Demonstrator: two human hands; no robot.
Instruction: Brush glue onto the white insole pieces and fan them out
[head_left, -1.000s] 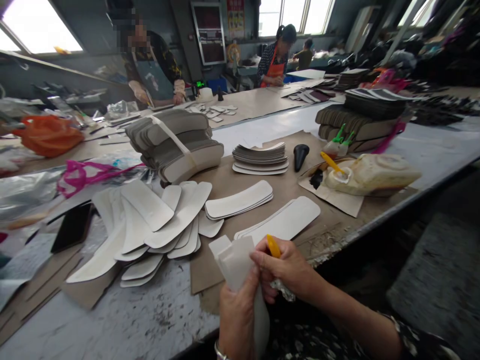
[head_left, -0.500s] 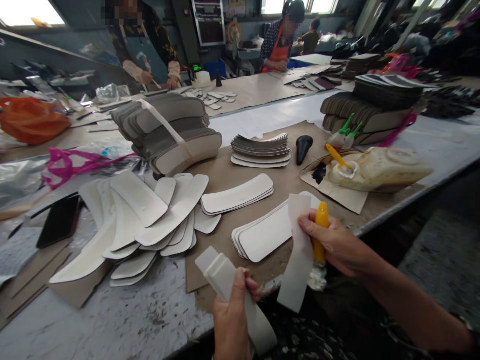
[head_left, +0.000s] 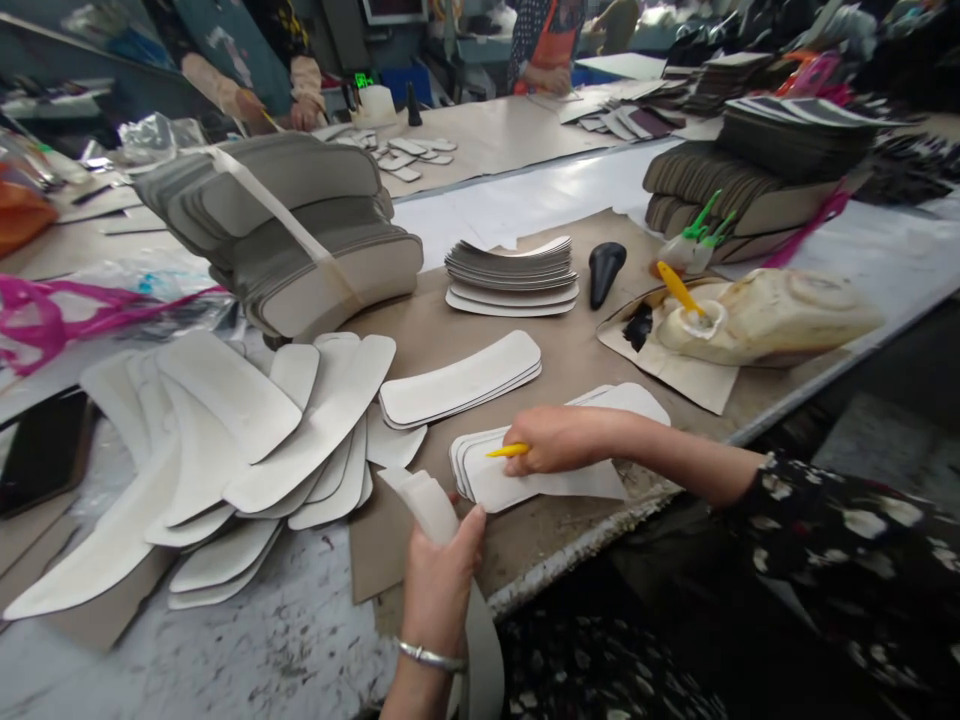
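My right hand [head_left: 559, 438] is closed round a yellow-handled brush [head_left: 508, 451], its bristle end out of sight. It rests on a small stack of white curved panels [head_left: 491, 490] near the table's front edge. Under this hand a pale strip [head_left: 589, 482] lies along the top panel, jutting past its lower edge. Just left of the stack, my left hand [head_left: 442, 560] grips a bundle of pale strips [head_left: 429, 503], whose long ends hang below the wrist. The left fingertips are at the stack's near corner; whether they touch it I cannot tell.
Loose white panels [head_left: 247, 470] pile up at left, before a tied grey bundle [head_left: 300, 230]. Another panel stack [head_left: 465, 375] lies behind my hands. A plastic container [head_left: 795, 315] with a yellow-handled brush stands right. Two people [head_left: 247, 60] [head_left: 547, 50] work across the table.
My right hand has moved left and down onto the panel stack, bringing the strip and brush with it. The left hand has shifted slightly left, still holding its strips. The view has tilted down.
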